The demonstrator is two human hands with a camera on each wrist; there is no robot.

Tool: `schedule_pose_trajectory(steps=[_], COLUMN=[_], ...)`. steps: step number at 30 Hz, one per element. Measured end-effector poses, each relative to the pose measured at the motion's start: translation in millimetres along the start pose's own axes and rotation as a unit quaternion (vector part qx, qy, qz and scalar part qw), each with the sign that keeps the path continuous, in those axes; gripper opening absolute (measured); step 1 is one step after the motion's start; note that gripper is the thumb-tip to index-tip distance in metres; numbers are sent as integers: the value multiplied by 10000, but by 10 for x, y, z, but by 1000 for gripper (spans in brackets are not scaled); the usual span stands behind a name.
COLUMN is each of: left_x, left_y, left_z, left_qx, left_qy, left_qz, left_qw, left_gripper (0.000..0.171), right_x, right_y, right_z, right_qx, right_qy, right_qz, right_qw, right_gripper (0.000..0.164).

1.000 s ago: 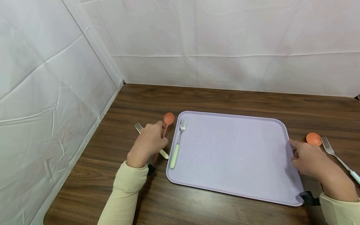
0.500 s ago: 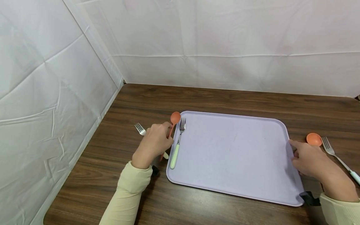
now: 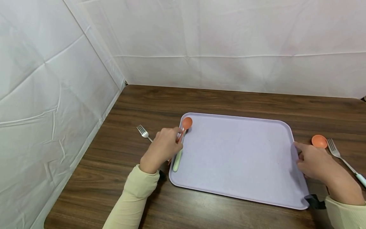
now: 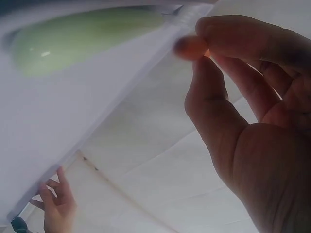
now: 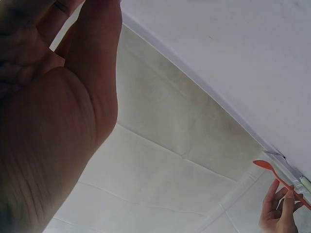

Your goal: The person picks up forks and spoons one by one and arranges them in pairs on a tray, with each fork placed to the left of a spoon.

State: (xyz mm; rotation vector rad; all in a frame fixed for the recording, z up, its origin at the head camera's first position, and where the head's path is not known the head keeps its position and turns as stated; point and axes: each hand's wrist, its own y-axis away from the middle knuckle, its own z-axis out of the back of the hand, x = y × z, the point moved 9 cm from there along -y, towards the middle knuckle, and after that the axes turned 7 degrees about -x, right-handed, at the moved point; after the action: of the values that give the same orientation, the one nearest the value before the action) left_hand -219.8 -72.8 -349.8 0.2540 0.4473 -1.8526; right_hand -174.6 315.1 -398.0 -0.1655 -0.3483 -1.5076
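My left hand (image 3: pixel 163 148) pinches an orange spoon (image 3: pixel 187 122) between thumb and fingers, its bowl pointing away from me. The spoon is over the left edge of a lilac tray (image 3: pixel 234 159), above a fork (image 3: pixel 178 160) with a pale green handle that lies on the tray. In the left wrist view that green handle (image 4: pixel 73 41) is close by the hand. At the tray's right rim, my right hand (image 3: pixel 317 163) grips the edge with thumb and index finger; the right wrist view cuts off its fingertips. The spoon (image 5: pixel 272 170) also appears there, in the far hand.
Left of the tray another fork (image 3: pixel 143 131) lies on the dark wooden table (image 3: pixel 114 178), partly hidden under my left hand. Beyond my right hand lie an orange spoon bowl (image 3: pixel 319 141) and a fork (image 3: pixel 343 162) with a pale handle. White sheeting (image 3: pixel 228 47) stands behind.
My left hand has moved right with the orange spoon, from the table beside the tray to over the tray's left edge. The right hand and the tray have stayed put.
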Motion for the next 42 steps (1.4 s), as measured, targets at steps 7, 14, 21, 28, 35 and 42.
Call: schedule_pose_trajectory(steps=[7, 14, 21, 28, 35, 42], left_x=[-36, -77, -113, -133, -186, -294], left_y=[-2, 8, 3, 11, 15, 25], left_z=[-58, -72, -93, -116, -133, -106], left_qx=[113, 96, 117, 96, 42, 30], left_qy=[-58, -97, -90, -99, -10, 263], left_qz=[-26, -156, -237, -250, -487, -1109], left_qw=[9999, 9998, 9996, 9996, 9988, 9935], left_gripper=[25, 21, 23, 13, 16, 15], right_x=[5, 0, -5, 1, 2, 6], right_y=[8, 2, 4, 15, 22, 8], right_z=[5, 0, 5, 18, 12, 15], right_qx=[36, 3, 59, 13, 25, 47], right_qy=[2, 13, -13, 11, 3, -38], right_qz=[-55, -18, -77, -51, -23, -41], right_qw=[10000, 10000, 10000, 10000, 10000, 10000], right_gripper=[56, 56, 56, 56, 55, 55])
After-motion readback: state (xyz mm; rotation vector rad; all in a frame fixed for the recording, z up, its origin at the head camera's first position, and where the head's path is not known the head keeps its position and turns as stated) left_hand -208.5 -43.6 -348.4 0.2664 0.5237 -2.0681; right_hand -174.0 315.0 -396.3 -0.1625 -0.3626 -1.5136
